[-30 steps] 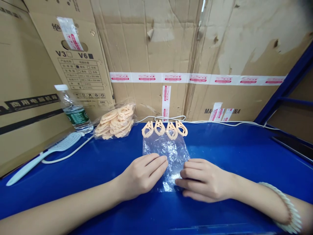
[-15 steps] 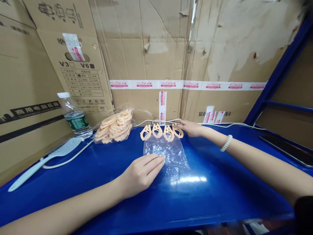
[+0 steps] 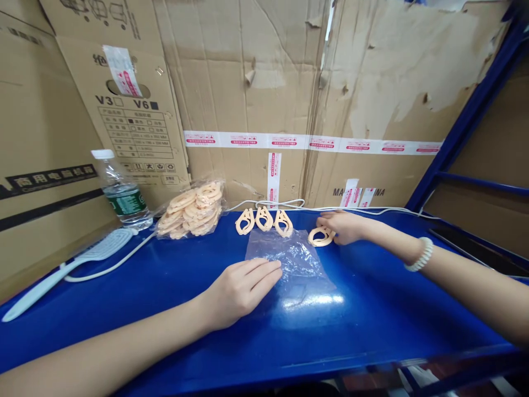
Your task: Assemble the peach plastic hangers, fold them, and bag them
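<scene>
My right hand, with a pale beaded bracelet at its wrist, is closed on the upper end of a peach-coloured folding hanger, low over the blue table. Three similar hangers lie side by side just behind a clear plastic bag. That bag lies flat and looks empty. My left hand rests at its left side, fingers together and fingertips on the film; the thumb is hidden beneath the hand.
To the left, a clear bag packed with hangers stands near a water bottle and a pale blue hairbrush. A white cable runs along the cardboard wall. A dark phone-like slab lies at the right.
My right hand has moved right and slightly nearer, drawing the rightmost hanger out of the row. My left hand stays on the plastic bag. The view has shifted slightly.
</scene>
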### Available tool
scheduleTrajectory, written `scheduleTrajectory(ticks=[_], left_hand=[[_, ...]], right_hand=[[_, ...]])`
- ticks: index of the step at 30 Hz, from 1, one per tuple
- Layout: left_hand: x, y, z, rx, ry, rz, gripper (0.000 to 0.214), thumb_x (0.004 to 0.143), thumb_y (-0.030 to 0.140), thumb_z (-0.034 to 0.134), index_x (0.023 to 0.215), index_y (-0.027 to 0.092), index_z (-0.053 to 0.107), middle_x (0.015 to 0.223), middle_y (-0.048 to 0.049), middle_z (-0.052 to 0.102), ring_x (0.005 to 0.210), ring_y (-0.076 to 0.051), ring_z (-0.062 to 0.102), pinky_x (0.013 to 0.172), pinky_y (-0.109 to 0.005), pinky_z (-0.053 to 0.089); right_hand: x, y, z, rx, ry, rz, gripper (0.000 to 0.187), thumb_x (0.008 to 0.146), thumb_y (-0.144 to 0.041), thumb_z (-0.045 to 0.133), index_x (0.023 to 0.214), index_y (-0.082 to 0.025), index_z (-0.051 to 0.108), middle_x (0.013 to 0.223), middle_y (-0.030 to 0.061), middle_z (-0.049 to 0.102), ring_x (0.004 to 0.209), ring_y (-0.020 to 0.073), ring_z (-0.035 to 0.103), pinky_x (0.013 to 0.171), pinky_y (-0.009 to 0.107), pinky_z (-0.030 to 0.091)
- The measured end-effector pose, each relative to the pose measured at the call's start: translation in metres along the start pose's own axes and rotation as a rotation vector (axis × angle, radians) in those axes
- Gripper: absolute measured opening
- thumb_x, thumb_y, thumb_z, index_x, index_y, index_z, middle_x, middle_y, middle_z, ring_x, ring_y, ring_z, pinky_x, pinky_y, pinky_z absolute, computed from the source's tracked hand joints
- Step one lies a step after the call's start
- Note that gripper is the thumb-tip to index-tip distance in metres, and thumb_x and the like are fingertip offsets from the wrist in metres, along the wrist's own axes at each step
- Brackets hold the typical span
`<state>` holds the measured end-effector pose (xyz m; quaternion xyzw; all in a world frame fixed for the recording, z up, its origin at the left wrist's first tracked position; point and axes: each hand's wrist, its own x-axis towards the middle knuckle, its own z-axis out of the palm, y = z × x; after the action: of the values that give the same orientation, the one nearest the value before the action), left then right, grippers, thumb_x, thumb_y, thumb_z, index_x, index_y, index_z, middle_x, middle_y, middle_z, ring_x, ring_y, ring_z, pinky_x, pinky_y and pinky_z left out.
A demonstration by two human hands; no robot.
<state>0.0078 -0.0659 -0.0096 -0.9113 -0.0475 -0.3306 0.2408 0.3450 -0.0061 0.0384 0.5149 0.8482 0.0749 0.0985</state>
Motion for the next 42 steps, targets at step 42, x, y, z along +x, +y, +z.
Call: scheduleTrajectory(ticks=[42], left_hand=[[0.001,0.001,0.005,-0.067,-0.029,-0.049,0.023,0.096,0.010,0.046,0.114,0.006,0.060,0.109,-0.0152,0.073,0.095,-0.025,0.069,0.080,-0.038,0.059]], right_hand=[[-0.095,-0.181,-0.037,-0.104,0.762,-0.544,0.036,0.088,-0.005,0.039,0.079,-0.014,0.072,0.081,0.0105,0.071,0.062,0.0202,0.061,0.055,0.035,0.054]])
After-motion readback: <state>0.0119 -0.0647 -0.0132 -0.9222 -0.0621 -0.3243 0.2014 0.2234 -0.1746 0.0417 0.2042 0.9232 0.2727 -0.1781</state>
